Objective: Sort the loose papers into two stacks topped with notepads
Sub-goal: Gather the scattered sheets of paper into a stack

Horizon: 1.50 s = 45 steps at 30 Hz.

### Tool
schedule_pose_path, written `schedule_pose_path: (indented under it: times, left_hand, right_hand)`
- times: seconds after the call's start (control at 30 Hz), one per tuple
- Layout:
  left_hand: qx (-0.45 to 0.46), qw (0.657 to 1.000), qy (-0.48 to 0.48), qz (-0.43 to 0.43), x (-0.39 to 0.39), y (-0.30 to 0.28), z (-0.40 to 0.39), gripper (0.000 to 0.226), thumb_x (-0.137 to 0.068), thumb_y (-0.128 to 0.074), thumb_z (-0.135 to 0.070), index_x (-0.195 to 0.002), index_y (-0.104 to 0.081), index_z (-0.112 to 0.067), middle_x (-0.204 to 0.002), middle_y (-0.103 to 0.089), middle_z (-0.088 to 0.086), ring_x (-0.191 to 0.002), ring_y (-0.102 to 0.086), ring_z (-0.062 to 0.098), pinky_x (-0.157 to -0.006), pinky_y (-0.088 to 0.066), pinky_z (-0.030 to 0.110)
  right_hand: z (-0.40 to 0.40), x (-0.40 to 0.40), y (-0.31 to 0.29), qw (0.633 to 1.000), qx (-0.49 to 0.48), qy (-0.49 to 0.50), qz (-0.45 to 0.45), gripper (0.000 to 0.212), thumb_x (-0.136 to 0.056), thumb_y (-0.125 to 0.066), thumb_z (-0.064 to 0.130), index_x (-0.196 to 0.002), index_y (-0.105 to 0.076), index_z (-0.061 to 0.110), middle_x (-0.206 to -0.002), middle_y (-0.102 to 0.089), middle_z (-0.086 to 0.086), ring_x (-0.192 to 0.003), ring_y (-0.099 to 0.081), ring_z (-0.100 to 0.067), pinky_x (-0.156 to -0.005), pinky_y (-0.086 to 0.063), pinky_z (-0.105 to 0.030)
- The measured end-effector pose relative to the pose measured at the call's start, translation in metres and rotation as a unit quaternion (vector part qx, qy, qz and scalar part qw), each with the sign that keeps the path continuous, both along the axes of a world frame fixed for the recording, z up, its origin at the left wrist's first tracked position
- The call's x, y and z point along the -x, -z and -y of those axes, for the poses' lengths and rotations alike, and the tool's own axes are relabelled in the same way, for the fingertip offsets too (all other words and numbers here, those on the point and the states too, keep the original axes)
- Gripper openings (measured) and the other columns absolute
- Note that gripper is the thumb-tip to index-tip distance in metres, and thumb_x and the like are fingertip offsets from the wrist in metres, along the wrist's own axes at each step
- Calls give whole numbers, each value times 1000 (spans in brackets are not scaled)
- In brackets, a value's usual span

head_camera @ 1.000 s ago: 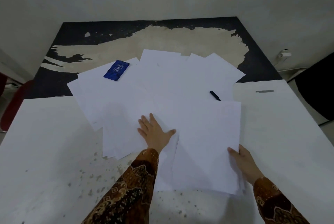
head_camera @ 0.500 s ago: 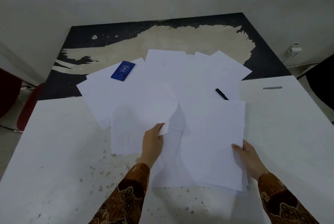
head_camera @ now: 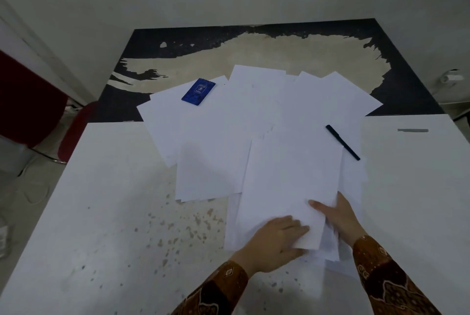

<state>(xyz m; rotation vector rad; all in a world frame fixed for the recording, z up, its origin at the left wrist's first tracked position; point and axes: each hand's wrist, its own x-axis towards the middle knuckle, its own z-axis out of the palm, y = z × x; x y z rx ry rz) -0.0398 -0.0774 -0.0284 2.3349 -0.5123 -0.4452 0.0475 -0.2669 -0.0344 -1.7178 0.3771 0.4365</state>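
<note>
Several loose white sheets (head_camera: 229, 136) lie fanned across the middle of the table. One sheet (head_camera: 292, 182) lies on top of a rough pile (head_camera: 353, 187) at the near right. My left hand (head_camera: 274, 241) grips this sheet's near edge, fingers tucked under it. My right hand (head_camera: 340, 220) pinches the same sheet near its right corner, thumb on top. A small blue notepad (head_camera: 199, 91) rests on the far left sheets. Only this one notepad shows.
A black pen (head_camera: 342, 142) lies on the papers at the right, beyond my hands. The white table (head_camera: 114, 213) is speckled near the front. Behind it is a worn black table (head_camera: 407, 91). A red chair (head_camera: 73, 131) stands at the left.
My left hand lifted a sheet from the left pile and carried it right onto the pile at my right hand. My right hand now grips that sheet too.
</note>
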Motion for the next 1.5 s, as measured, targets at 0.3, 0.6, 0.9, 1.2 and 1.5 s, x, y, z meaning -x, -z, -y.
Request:
schedule_pose_path:
  times: [0.3,0.6,0.9,1.2,1.5]
  left_hand:
    - [-11,931,-361,61,-55,7,-69,55,-97,-47,-36,-146,-33,-14,-152,-34,8,-142,-26,23,-118,-16,32]
    - [-222,928,-298,-40,-84,26,-77,98,-83,-50,-66,-152,-1,-17,-159,9,14,-146,11,34,-116,-1,51]
    - [-26,949,-315,15,-75,20,-101,60,-87,-58,-9,-142,-36,-16,-147,-38,5,-141,-28,23,-108,-32,30]
    - [36,957,-284,-41,-73,18,-126,46,-85,-70,-30,-127,-60,-16,-148,-42,2,-144,-24,12,-117,-20,31]
    - [-119,948,-288,60,-76,21,-105,77,-77,-71,-46,-141,-39,-17,-144,-39,5,-134,-34,25,-108,-31,36]
  right_hand:
    - [18,7,10,999,21,41,3,35,-94,-55,11,-129,-53,13,-122,-62,-4,-111,-58,-24,-101,-43,-40]
    - [32,8,6,995,48,83,5,33,-95,-51,10,-127,-53,17,-120,-60,-1,-110,-56,-21,-102,-41,-39]
    - [30,11,7,995,49,92,3,31,-95,-51,14,-126,-53,18,-115,-61,1,-104,-58,-21,-94,-44,-33]
    - [30,13,8,995,42,88,13,31,-94,-54,13,-125,-54,17,-118,-62,-3,-109,-59,-23,-99,-43,-37]
    - [28,11,6,994,57,90,15,29,-95,-52,12,-124,-54,13,-112,-60,-1,-102,-57,-20,-91,-42,-31]
